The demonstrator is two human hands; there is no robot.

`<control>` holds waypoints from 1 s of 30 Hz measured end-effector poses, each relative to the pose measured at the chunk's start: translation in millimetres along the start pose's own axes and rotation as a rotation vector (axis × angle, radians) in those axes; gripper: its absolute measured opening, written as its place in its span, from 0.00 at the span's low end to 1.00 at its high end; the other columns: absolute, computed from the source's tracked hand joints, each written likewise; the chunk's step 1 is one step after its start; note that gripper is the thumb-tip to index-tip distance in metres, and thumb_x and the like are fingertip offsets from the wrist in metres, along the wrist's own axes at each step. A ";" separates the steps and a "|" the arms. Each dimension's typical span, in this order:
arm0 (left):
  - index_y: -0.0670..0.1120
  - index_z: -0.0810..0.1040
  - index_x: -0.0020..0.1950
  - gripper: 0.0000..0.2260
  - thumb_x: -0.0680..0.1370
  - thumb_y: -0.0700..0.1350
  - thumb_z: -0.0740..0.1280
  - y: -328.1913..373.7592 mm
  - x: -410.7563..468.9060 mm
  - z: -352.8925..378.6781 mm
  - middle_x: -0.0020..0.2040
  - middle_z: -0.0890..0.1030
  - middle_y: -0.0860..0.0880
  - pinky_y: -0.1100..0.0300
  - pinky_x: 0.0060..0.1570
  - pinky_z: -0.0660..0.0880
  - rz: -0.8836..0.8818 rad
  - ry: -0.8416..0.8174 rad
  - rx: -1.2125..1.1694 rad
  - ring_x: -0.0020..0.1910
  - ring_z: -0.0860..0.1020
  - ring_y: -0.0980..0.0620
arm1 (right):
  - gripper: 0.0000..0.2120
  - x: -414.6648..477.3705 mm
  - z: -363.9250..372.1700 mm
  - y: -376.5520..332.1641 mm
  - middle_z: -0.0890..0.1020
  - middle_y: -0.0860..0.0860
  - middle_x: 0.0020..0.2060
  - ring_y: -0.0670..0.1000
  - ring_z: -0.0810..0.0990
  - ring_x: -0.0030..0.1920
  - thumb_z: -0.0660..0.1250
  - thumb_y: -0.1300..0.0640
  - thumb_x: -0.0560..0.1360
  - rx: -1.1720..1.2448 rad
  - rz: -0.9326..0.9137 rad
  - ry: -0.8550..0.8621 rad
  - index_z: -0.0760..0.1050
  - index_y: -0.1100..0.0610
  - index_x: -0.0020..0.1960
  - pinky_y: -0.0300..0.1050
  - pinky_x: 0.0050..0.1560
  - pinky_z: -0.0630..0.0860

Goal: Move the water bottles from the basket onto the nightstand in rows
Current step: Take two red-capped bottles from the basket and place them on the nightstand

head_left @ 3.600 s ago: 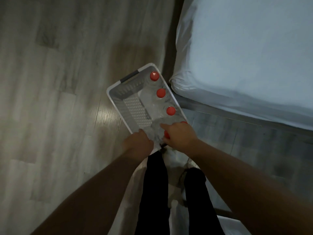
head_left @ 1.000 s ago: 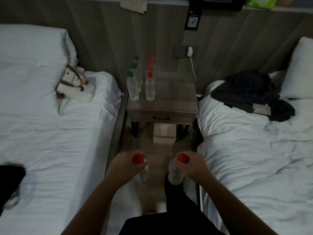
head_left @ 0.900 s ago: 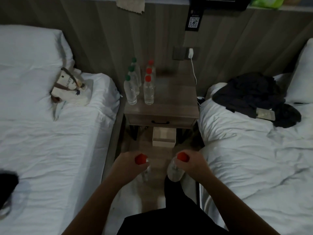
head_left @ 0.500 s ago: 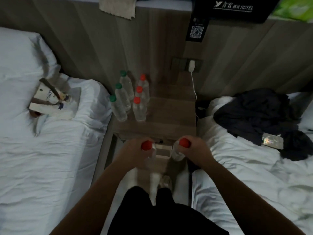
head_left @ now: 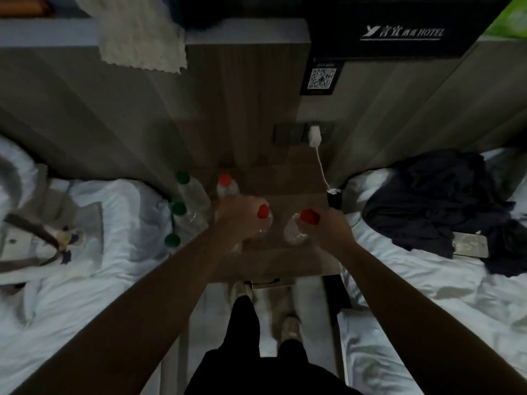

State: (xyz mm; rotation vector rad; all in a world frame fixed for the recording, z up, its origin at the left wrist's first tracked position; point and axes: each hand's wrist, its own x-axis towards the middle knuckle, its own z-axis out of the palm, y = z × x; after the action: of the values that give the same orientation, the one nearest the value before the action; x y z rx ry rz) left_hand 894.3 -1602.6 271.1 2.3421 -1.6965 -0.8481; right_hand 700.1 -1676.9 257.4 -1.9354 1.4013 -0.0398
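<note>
Over the wooden nightstand, my left hand grips a clear, red-capped water bottle near its neck. My right hand grips a second red-capped bottle the same way, a little to the right. Both bottles hang upright just above or on the top; contact is unclear. Along the nightstand's left side stands a row of three green-capped bottles. Beside it stands a red-capped bottle, with others of that row hidden behind my left hand. The basket is out of view.
White beds flank the nightstand on the left and right. A small bag lies on the left bed, dark clothes on the right one. A charger and cable hang from the wall socket behind. My legs and shoes stand below.
I have stepped up to the nightstand. Both hands, each still holding a red-capped bottle, have moved forward from in front of it to over its top.
</note>
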 end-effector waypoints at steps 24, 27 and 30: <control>0.51 0.78 0.47 0.13 0.73 0.59 0.64 -60.0 133.6 -4.6 0.43 0.82 0.50 0.51 0.56 0.67 0.041 -0.032 0.126 0.47 0.78 0.49 | 0.11 125.8 38.1 -63.5 0.83 0.51 0.43 0.53 0.81 0.45 0.69 0.49 0.69 -0.011 0.158 -0.026 0.78 0.51 0.50 0.47 0.46 0.78; 0.50 0.79 0.47 0.12 0.74 0.57 0.64 -63.4 136.7 1.1 0.43 0.82 0.49 0.50 0.55 0.71 0.042 -0.022 0.090 0.46 0.79 0.48 | 0.11 132.9 43.9 -66.0 0.83 0.51 0.43 0.53 0.81 0.45 0.69 0.49 0.68 -0.006 0.169 -0.027 0.78 0.50 0.49 0.50 0.49 0.79; 0.49 0.79 0.48 0.13 0.74 0.56 0.62 -64.2 139.1 4.7 0.44 0.83 0.47 0.50 0.54 0.73 0.025 0.033 0.094 0.46 0.80 0.46 | 0.11 138.4 48.3 -65.7 0.83 0.50 0.43 0.52 0.81 0.45 0.69 0.49 0.69 -0.001 0.182 -0.030 0.78 0.50 0.50 0.51 0.50 0.79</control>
State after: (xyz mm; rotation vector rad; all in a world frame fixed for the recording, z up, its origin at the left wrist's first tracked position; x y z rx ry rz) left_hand 974.9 -1704.6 190.0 2.3745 -1.7856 -0.7373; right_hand 829.8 -1757.4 207.4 -1.7948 1.5516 0.0759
